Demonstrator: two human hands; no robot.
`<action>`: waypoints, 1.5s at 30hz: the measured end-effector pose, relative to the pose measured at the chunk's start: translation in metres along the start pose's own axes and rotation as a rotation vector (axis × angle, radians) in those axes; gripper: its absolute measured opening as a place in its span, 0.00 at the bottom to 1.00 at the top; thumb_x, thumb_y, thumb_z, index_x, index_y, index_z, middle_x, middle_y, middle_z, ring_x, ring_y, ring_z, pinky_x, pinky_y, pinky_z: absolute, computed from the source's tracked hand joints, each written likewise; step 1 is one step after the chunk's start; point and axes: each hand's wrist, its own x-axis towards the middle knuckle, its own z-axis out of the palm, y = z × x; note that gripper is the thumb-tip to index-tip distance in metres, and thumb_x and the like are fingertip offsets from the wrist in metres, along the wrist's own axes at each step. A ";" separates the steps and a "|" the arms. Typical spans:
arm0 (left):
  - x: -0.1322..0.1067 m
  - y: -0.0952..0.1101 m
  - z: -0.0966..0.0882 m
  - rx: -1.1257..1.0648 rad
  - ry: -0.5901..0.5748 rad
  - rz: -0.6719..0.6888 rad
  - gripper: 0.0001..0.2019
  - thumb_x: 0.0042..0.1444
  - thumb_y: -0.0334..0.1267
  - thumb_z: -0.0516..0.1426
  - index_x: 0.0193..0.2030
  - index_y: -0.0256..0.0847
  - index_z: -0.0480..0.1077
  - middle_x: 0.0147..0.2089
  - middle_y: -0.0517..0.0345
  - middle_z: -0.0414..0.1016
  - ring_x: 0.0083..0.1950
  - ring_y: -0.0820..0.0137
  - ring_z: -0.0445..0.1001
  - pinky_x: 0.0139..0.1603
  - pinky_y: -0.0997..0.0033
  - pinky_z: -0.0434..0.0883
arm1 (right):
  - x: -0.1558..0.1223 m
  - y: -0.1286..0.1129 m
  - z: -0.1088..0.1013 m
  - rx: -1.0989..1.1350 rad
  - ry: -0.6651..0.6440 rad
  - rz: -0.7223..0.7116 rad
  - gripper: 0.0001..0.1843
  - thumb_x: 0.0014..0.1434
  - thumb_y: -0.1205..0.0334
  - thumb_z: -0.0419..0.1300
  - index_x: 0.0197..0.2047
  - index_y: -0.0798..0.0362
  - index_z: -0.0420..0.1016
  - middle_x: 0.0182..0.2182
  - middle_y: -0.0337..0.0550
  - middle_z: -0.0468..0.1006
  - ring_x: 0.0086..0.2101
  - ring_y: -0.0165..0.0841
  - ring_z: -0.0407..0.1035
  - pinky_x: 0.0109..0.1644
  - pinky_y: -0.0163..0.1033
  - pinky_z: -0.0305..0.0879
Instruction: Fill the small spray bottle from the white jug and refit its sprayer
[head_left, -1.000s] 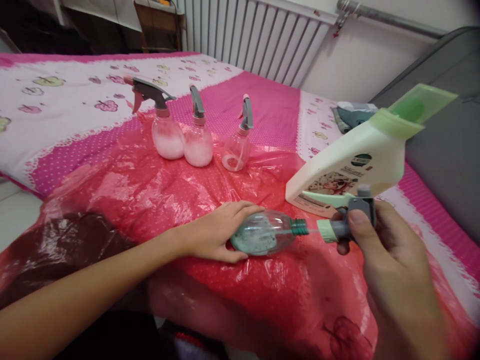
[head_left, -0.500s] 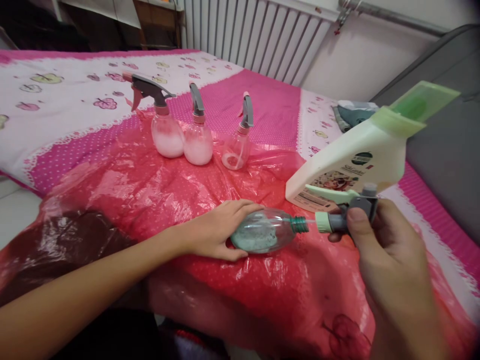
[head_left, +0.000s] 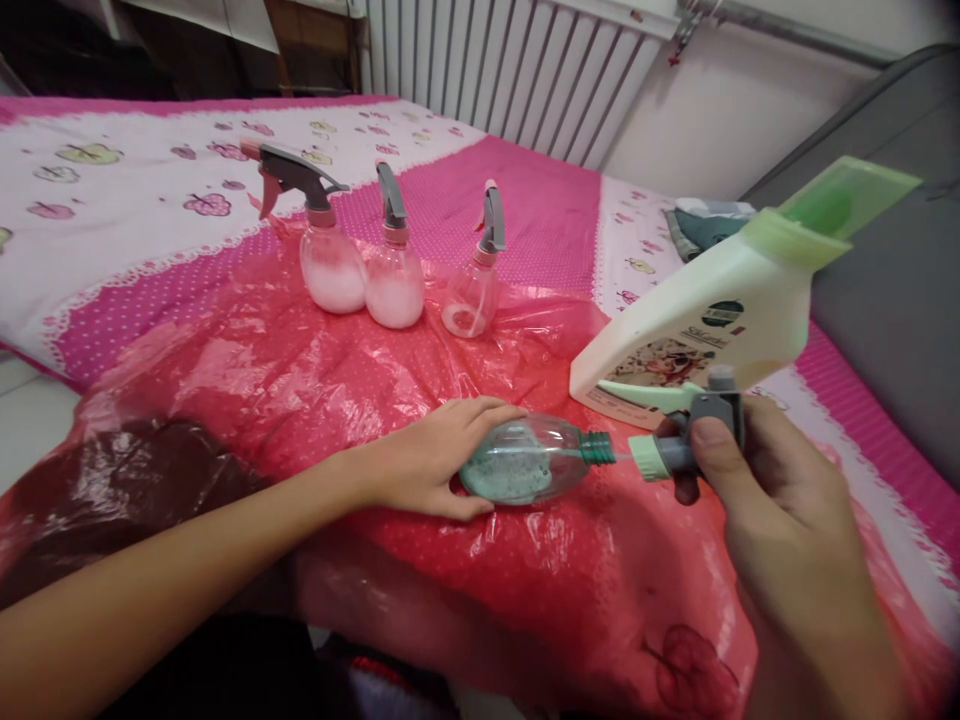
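A clear bottle with a green neck (head_left: 536, 462) lies on its side on the red plastic sheet (head_left: 300, 375), with some foamy liquid inside. My left hand (head_left: 442, 458) is wrapped around its base end. In my right hand (head_left: 765, 480) is a grey spray head with a pale green collar (head_left: 675, 452), gripped between thumb and fingers. Its thin tube enters the bottle's mouth, while the collar stays a short gap apart from the threads. Just behind the spray head, a large cream detergent bottle with a green cap (head_left: 697, 315) stands at a slant.
Three pink spray bottles with grey heads stand farther back: the left one (head_left: 334, 270), the middle one (head_left: 395, 285) and the right one (head_left: 471, 295). A patterned pink and white bedspread (head_left: 540, 200) lies beneath the sheet. A white radiator (head_left: 487, 75) lines the wall.
The spray head in my right hand has tilted slightly, its collar dipping a little. My left hand still holds the bottle in nearly the same place.
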 end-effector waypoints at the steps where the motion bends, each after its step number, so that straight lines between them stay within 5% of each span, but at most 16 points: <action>1: 0.000 0.000 0.000 0.001 -0.002 -0.001 0.44 0.54 0.44 0.66 0.74 0.43 0.50 0.70 0.36 0.62 0.69 0.46 0.66 0.69 0.39 0.65 | 0.000 0.000 0.000 -0.002 -0.004 0.001 0.15 0.66 0.43 0.61 0.38 0.46 0.74 0.27 0.33 0.71 0.27 0.29 0.64 0.32 0.38 0.62; 24: -0.001 -0.004 0.002 0.010 0.002 0.008 0.44 0.55 0.46 0.65 0.74 0.42 0.49 0.70 0.34 0.62 0.70 0.45 0.65 0.70 0.38 0.64 | 0.003 0.005 0.012 -0.011 0.022 0.010 0.19 0.64 0.40 0.62 0.42 0.48 0.76 0.23 0.32 0.67 0.23 0.29 0.60 0.26 0.37 0.54; 45: 0.000 -0.003 0.002 -0.007 0.008 -0.010 0.45 0.54 0.45 0.66 0.74 0.42 0.50 0.71 0.35 0.62 0.70 0.45 0.65 0.69 0.39 0.65 | 0.004 0.008 0.016 -0.022 -0.009 -0.017 0.20 0.64 0.40 0.61 0.47 0.48 0.78 0.25 0.35 0.69 0.26 0.31 0.62 0.29 0.37 0.57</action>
